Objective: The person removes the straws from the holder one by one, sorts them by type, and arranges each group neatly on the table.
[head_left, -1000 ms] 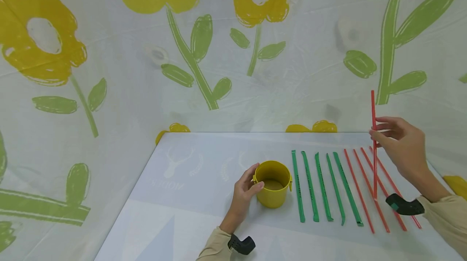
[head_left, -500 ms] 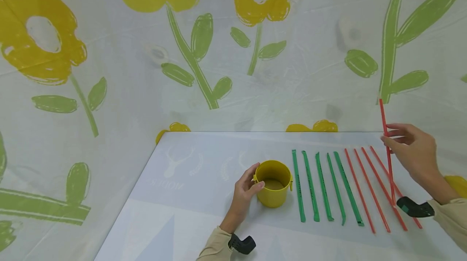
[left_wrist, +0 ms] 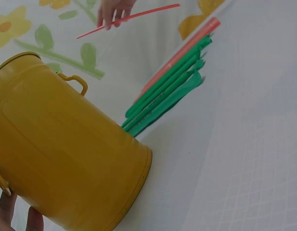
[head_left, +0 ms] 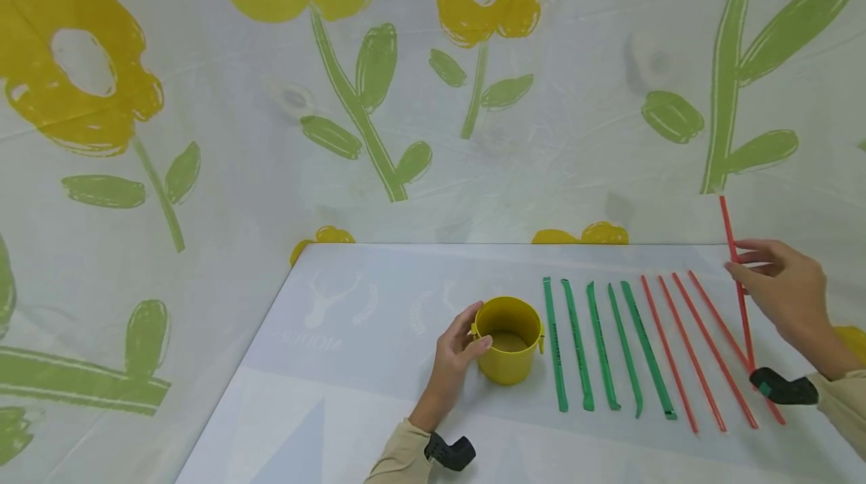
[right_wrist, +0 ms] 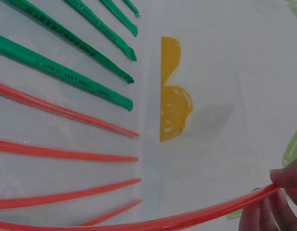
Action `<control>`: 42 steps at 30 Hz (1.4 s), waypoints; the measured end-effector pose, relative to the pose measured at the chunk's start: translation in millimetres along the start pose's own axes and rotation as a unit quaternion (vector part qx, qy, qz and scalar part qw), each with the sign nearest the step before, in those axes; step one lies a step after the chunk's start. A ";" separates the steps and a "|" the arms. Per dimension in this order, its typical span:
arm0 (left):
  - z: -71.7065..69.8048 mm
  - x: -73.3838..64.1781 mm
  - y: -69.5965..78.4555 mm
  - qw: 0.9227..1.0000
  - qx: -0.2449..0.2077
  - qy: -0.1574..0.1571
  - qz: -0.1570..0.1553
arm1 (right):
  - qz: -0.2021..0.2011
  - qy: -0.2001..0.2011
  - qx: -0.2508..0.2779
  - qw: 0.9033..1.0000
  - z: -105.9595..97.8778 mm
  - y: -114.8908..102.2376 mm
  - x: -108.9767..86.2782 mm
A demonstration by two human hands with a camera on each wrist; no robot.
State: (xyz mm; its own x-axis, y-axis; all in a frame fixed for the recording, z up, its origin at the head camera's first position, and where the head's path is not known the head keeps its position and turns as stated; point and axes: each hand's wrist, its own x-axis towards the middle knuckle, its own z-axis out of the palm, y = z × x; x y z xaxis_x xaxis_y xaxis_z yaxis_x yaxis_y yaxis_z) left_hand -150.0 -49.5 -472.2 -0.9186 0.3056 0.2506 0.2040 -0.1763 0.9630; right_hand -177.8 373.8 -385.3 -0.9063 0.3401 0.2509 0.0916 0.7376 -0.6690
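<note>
My left hand [head_left: 449,362] holds the side of a yellow bucket [head_left: 507,370] that stands upright on the table, thumb at its rim. In the left wrist view, fingertips [left_wrist: 34,219] curl around the bucket [left_wrist: 66,144] low at the left. Above the far right of the table, my right hand [head_left: 788,285] pinches a red straw [head_left: 727,221] between thumb and fingers. That straw slants, upper end leaning left. Below it lie several red straws [head_left: 667,349] in a row. Between them and the bucket lie several green paper-wrapped straws [head_left: 577,345].
The white table [head_left: 325,394] carries faint printed deer and lettering. A pale curtain [head_left: 575,131] with yellow flowers hangs behind it and at the left. Small handles [head_left: 540,341] stick out from the bucket's sides. Each wrist wears a black device [head_left: 452,454].
My right hand has moved right and slightly down with the red straw, which now tilts more to the left at its top. The left hand and bucket stay in place.
</note>
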 end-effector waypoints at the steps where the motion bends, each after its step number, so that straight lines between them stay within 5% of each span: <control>1: -0.1 -0.1 -0.2 1.000 0.000 -0.001 0.000 | 0.004 -0.003 -0.002 1.000 -0.1 1.6 0.5; 21: -0.8 -0.3 0.5 1.000 -0.005 0.001 -0.007 | 0.026 -0.038 -0.067 0.997 4.3 45.4 9.5; 30: -2.3 -0.9 0.9 1.000 -0.009 0.002 -0.007 | 0.044 -0.078 -0.100 0.991 13.3 81.3 15.9; 38: 1.0 -3.0 2.0 1.000 -0.013 0.001 -0.004 | -0.013 -0.068 -0.125 0.990 19.5 115.3 15.4; 42: 1.5 -1.5 -4.6 1.000 -0.012 0.000 0.001 | 0.013 -0.079 -0.136 0.988 24.4 134.1 13.9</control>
State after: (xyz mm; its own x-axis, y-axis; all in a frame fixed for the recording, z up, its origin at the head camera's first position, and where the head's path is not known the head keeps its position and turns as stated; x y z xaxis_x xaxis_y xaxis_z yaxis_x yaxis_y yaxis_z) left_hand -149.0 -47.8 -476.9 -0.9185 0.3044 0.2523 0.1979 -0.1984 0.9599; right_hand -188.1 463.2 -488.6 -0.9533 0.2817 0.1085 0.2039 0.8659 -0.4567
